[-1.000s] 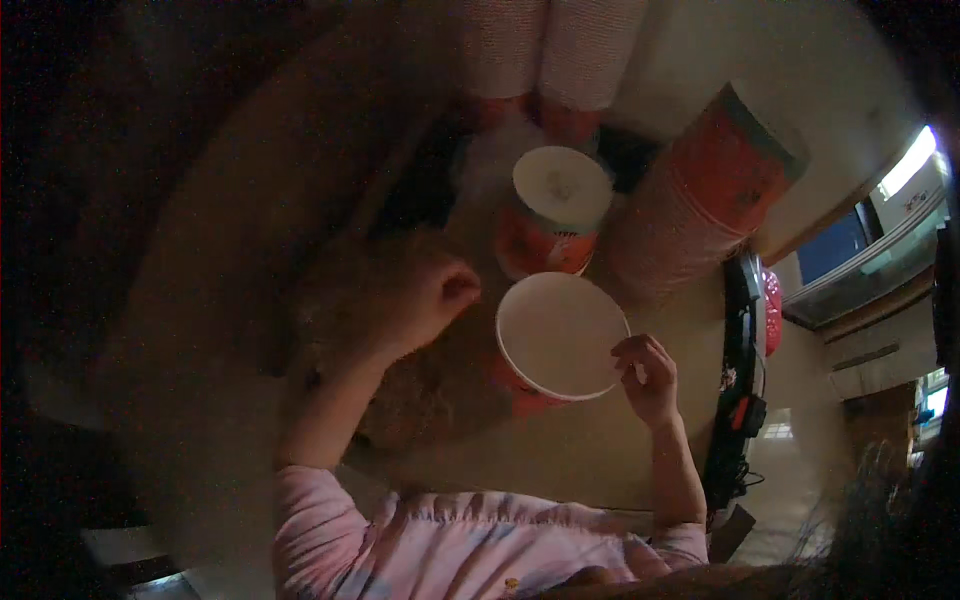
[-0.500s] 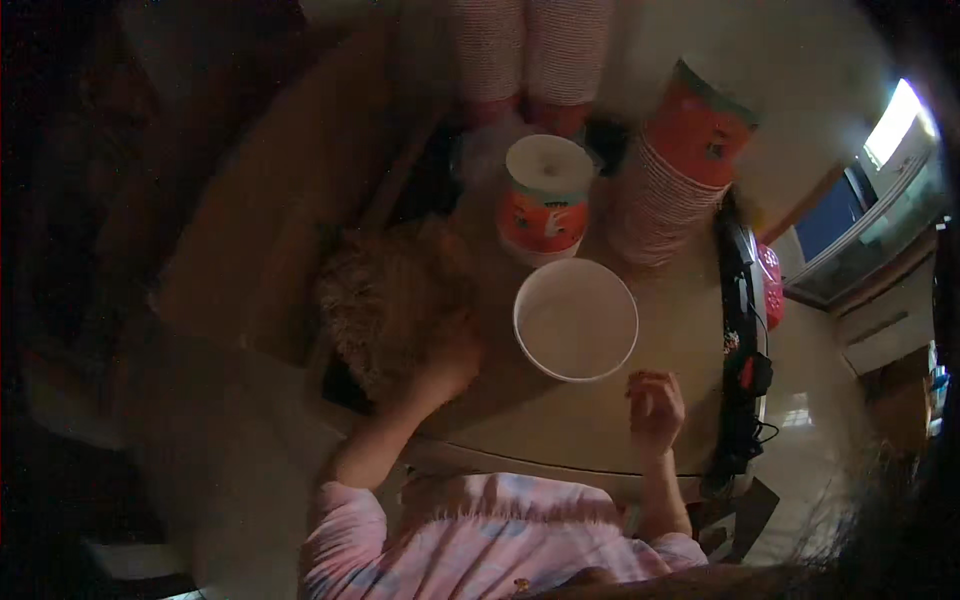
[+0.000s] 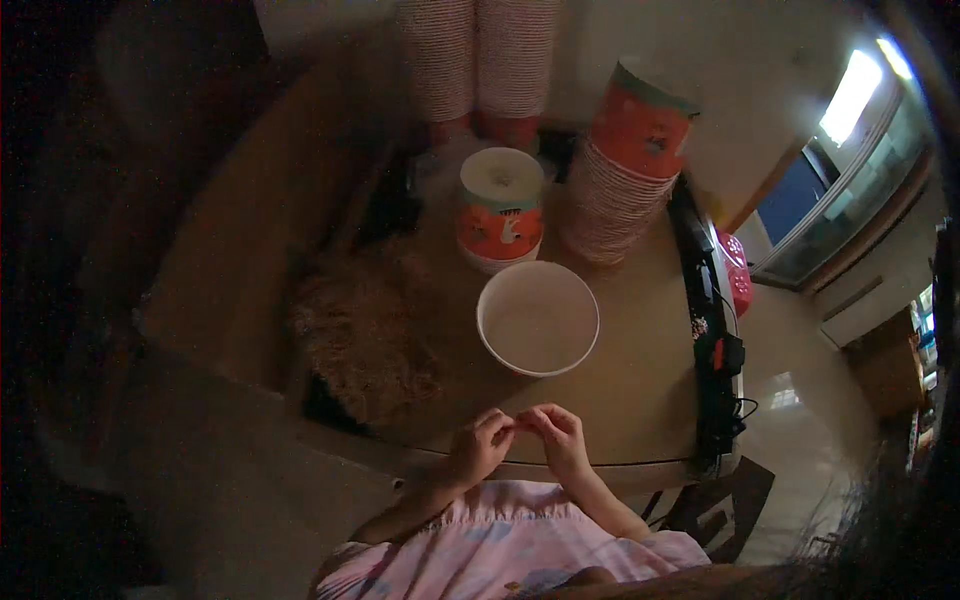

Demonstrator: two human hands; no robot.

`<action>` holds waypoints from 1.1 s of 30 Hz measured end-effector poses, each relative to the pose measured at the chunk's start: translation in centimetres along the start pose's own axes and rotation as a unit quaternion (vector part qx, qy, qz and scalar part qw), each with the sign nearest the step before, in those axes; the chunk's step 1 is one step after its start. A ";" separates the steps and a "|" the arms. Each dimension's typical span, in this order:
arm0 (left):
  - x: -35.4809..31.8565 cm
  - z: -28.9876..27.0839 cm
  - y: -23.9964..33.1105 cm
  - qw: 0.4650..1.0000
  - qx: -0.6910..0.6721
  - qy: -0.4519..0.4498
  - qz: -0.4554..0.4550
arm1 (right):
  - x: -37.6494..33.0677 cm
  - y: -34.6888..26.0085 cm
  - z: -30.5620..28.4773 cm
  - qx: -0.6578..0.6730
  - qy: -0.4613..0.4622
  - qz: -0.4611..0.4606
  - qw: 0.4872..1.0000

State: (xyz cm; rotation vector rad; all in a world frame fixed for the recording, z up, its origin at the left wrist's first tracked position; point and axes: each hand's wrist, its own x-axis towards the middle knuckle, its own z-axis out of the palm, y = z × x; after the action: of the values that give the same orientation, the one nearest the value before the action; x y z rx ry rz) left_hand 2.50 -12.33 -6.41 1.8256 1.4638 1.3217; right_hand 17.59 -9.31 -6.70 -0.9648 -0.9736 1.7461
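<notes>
Head view: left hand (image 3: 479,450) and right hand (image 3: 562,440) meet over the table's (image 3: 630,400) near edge, fingers curled closed; whether they pinch anything, cannot tell. White tub (image 3: 538,322) stands just ahead, untouched; strand heap (image 3: 365,345) lies toward the left edge. Risk: a forward knuckle knock could tip the tub.

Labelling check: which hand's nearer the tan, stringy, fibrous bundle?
Left. The left hand sits apart from the bundle, to its lower right; the right hand is farther right, beyond the left hand.
</notes>
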 end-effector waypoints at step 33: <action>3.3 1.2 1.8 0.983 -0.173 0.019 -0.052 | 0.3 -3.3 -0.7 -0.217 0.059 -0.155 0.962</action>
State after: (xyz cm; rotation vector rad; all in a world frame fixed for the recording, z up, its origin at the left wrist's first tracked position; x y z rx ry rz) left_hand 4.33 -9.65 -4.20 1.4911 1.2367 1.4593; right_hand 19.18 -7.87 -4.11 -1.1043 -1.3809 1.2246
